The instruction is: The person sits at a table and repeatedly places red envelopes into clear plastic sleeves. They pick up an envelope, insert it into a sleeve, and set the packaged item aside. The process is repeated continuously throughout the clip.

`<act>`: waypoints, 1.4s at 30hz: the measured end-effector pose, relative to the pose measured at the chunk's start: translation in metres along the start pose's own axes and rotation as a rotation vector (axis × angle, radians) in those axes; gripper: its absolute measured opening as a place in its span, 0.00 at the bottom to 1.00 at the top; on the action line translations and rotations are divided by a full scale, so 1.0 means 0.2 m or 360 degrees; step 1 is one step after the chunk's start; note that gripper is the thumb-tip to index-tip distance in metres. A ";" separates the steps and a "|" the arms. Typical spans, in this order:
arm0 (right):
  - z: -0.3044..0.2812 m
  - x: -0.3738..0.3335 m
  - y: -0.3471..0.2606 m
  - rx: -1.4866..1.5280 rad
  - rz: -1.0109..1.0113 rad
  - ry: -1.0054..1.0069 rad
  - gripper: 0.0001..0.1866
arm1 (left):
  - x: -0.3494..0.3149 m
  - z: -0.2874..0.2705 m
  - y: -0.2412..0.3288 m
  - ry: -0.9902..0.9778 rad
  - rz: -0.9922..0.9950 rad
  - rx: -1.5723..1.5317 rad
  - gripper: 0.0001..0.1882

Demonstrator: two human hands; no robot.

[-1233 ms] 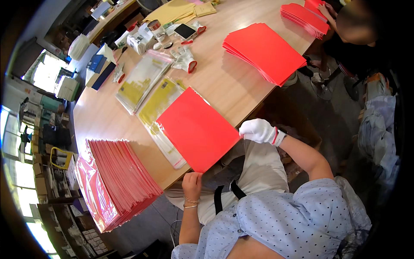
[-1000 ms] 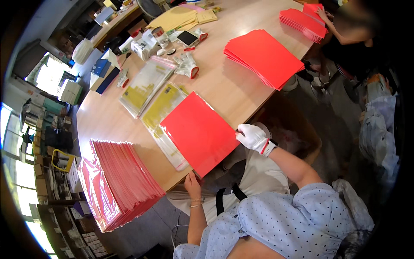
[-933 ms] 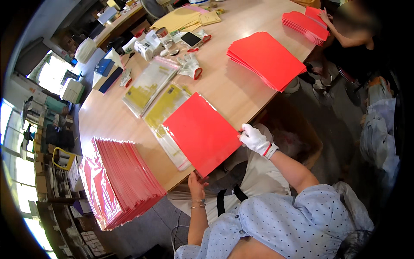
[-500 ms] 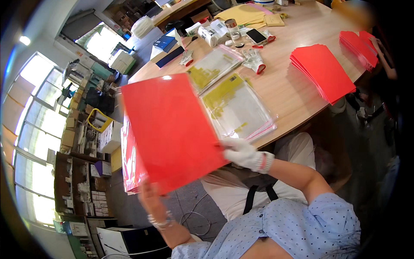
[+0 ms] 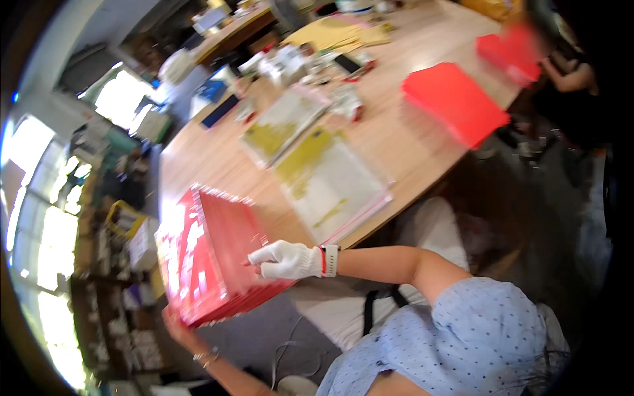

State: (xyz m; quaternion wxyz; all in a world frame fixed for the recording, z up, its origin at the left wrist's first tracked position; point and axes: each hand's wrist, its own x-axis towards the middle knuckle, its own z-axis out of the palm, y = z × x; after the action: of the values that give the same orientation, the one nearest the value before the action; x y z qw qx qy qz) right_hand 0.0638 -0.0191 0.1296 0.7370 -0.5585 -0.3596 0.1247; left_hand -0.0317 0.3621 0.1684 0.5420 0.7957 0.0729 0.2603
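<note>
A stack of red sheets in clear glossy sleeves (image 5: 224, 251) lies at the table's left front edge, its near corner reaching past the edge. My right hand (image 5: 287, 259), in a white glove with bare fingertips showing, is over the right part of this stack. Its fingers point left and are partly apart, with nothing visible between them. My bare left hand (image 5: 185, 333) is at the stack's near left corner. Its fingers are blurred and partly hidden by the stack. Just right of the stack lie clear plastic sleeves (image 5: 330, 188) with yellow-green patches.
Beyond lies another pile of clear sleeves (image 5: 284, 122). Red sheets (image 5: 456, 102) are fanned out at the right, near a co-worker's arm (image 5: 571, 79) and more red sheets (image 5: 508, 53). Farther back are a phone (image 5: 347, 64), a white glove (image 5: 347, 102) and yellow sheets (image 5: 337, 33).
The large red sheet held up between both hands is now down at the stack. My right hand has moved left and down, my left hand left and down. The whole view has shifted.
</note>
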 end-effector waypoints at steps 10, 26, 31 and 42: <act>-1.30 -1.29 -0.54 -0.2955 0.0306 0.0964 0.18 | -0.47 0.53 0.40 0.0754 0.1247 -0.0003 0.21; -1.24 -1.55 -0.67 -0.2904 0.0520 0.0721 0.12 | -0.47 1.96 0.12 -0.1058 0.0828 0.0945 0.23; -1.13 -1.90 -0.44 -0.1907 -0.0026 0.2062 0.16 | -0.41 2.08 0.22 -0.1457 0.0548 0.1569 0.15; -1.18 -1.66 -0.57 -0.0134 -0.0003 0.2076 0.13 | -0.25 2.00 -0.11 -0.1060 0.0724 0.1073 0.06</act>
State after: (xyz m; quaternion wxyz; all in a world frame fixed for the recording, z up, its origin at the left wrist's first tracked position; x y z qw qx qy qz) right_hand -0.0389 -0.4268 0.0760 0.7815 -0.5477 0.1563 -0.2546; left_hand 0.1264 0.0223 0.0209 0.1794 0.9613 -0.1983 0.0666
